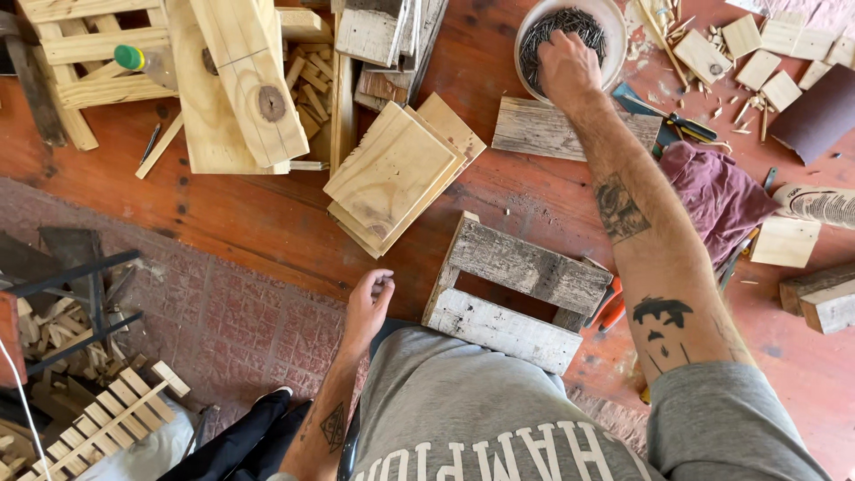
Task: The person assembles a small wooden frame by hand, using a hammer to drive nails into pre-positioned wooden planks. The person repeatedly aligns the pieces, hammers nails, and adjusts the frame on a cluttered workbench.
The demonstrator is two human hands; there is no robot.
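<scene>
Reached with the right hand [567, 67] into a white bowl [614, 27] of dark nails [557, 27] at the far edge of the red surface [267, 214]; fingers curled down among the nails — cannot tell whether any were gripped; nails heaped every way, no single direction. Kept the left hand [368, 301] loosely curled, holding nothing, just beside a small crate of weathered slats [517, 294]; long axis of the crate slanted from upper left to lower right — near the surface's front edge, against the grey shirt [463, 410].
</scene>
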